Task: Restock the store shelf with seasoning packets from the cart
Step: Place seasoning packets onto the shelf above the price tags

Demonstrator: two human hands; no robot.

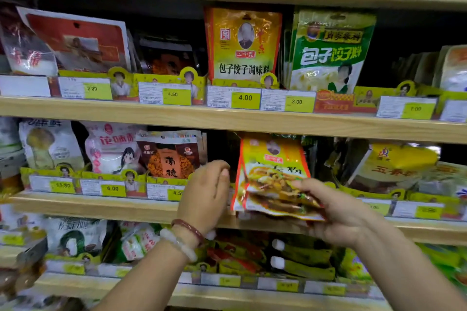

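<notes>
- I count two hands: my right hand [336, 212] pinches one glossy, flat seasoning packet [271, 179] at the middle shelf [101, 206].
- My left hand [206, 194] hovers half-open, empty, beside it.
- Two bracelets [182, 237], beaded, possibly stone.

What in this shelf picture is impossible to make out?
Head view, the only one:
- The cart: out of frame.
- Price tag: last digit covered by the left hand.
- Packets held by the right hand: count hidden, overlapping.
- Bottom-shelf tags: blurred.
</notes>
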